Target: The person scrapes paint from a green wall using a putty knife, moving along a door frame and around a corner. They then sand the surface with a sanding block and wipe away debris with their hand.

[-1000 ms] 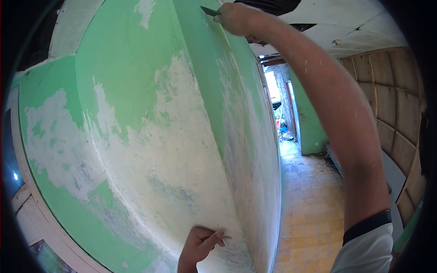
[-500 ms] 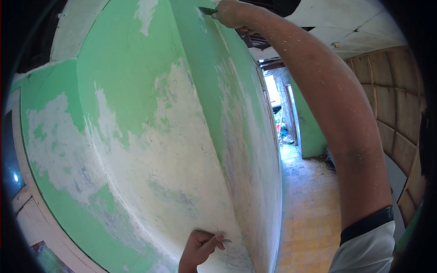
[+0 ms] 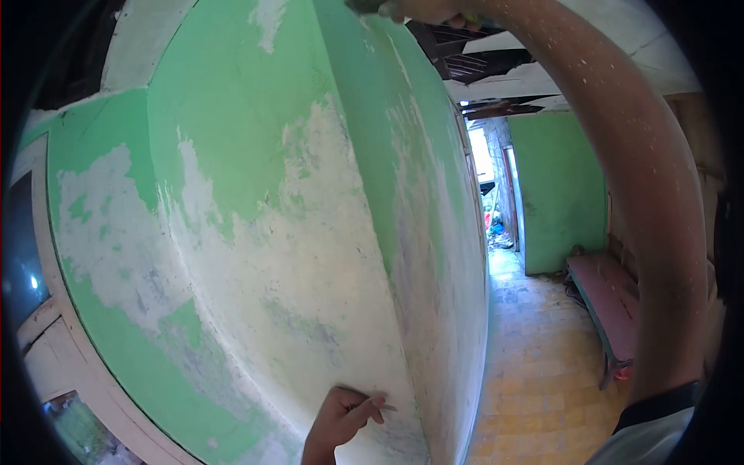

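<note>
Green paint and bare pale patches cover the wall (image 3: 310, 256), which has a vertical corner edge running down its middle. At the top edge of the view my right hand (image 3: 434, 9) is closed around a scraper (image 3: 363, 7), its dark blade at the green paint on the wall's right face. The top of this hand is cut off by the frame. Low down, my left hand (image 3: 345, 418) is closed before the pale part of the wall, near the corner. A thin flat blade (image 3: 390, 407) sticks out between its thumb and fingers; the rest of it is hidden.
To the right, a yellowish tiled floor (image 3: 527, 349) leads to a bright doorway (image 3: 500, 194). A reddish bench (image 3: 608, 298) stands along the right side. Broken ceiling panels (image 3: 504, 77) hang overhead. A white-framed window (image 3: 31, 232) is at the left.
My right hand and arm have moved up and right in view, the scraper partly leaving the top edge. The wall has shifted slightly right, and the bench now shows. My left hand is nearly still.
</note>
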{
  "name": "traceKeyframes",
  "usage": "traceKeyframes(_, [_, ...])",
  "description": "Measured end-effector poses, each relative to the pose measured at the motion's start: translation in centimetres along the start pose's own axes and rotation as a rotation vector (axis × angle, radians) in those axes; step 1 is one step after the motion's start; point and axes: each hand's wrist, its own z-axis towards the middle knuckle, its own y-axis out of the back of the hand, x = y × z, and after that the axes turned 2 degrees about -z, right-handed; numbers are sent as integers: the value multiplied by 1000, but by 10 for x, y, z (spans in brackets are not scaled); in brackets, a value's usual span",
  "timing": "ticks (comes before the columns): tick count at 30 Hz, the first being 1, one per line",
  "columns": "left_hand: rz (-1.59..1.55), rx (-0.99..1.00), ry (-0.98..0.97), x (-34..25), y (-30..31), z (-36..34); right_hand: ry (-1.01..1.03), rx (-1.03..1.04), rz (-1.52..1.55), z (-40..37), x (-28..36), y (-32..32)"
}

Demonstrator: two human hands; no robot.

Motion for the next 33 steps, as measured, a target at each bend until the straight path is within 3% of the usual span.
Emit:
traceKeyframes(2, [-16, -10, 14, 2, -1, 1, -70, -29, 28, -6, -5, -4])
traceKeyframes(4, [-87, -22, 71, 7, 2, 0, 66, -56, -44, -31, -12, 3])
traceKeyframes(8, [-84, -4, 67, 6, 3, 0, 80, -133, -141, -13, -18, -7])
traceKeyframes(10, [-43, -21, 55, 8, 2, 1, -89, -76, 103, -14, 10, -6])
traceKeyframes(11, [-51, -30, 55, 9, 0, 1, -77, -74, 103, 17, 3, -16])
traceKeyframes(13, [-46, -49, 20, 8, -1, 2, 81, -201, -413, 102, -19, -50])
traceKeyframes(14, [-48, -55, 25, 6, 0, 0, 87, -199, -408, 88, -15, -45])
traceKeyframes(16, [-46, -41, 51, 4, -1, 1, -136, -116, 75, 42, -9, -26])
traceKeyframes(17, [-44, -35, 53, 3, -1, 0, 20, -147, -132, 42, -13, -27])
traceKeyframes(20, [-73, -22, 38, 4, 0, 0, 120, -242, -162, 16, -29, -22])
traceKeyframes(21, [-70, -17, 32, 4, 0, 1, 115, -246, -167, 2, -22, -16])
traceKeyframes(23, [-30, -20, 26, 5, 1, 2, -81, -61, 3, -13, -1, -6])
traceKeyframes(26, [-40, -27, 15, 6, 0, 1, -161, 11, -7, 17, 8, -18])
traceKeyframes(28, [-40, -45, 34, 6, -2, 1, -141, -10, -12, 46, -13, -39])
traceKeyframes(30, [-39, -60, 51, 4, -2, 0, 8, -293, 86, 38, -14, -50])
traceKeyframes(31, [-59, -48, 44, 3, -2, 1, 11, -295, 80, 36, -14, -47])
traceKeyframes(33, [-70, -30, 43, 4, -2, 0, -169, -25, 18, 18, -8, -31])
